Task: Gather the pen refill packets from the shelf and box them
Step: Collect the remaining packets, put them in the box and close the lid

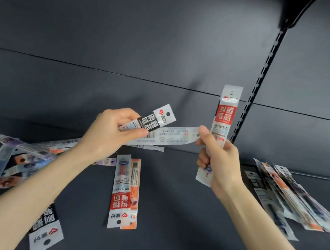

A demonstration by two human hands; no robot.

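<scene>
Left hand [107,132] curls round the lower ends of two refill packets held above the shelf [169,219]: a black-labelled packet [156,119] angled up to the right, and a pale packet [166,136] lying almost level, whose far end reaches the right hand [219,164]. That hand grips a red-labelled packet [224,115] upright, its thumb touching the pale packet's tip. Bare dark shelf lies between the forearms, broken by a red-and-white packet [119,190] and an orange packet [133,193] lying side by side, edges touching. A left heap [10,160] of packets runs off the left edge of view, and a right heap [288,194] fans toward the right edge. Behind the hands stands the back panel [129,37], with a slotted upright [256,84] just behind the red-labelled packet. The left forearm covers part of the left heap and the upper end of another black packet [46,228] at lower left. Blur smears the heaps' print, and their packets cannot be counted.
</scene>
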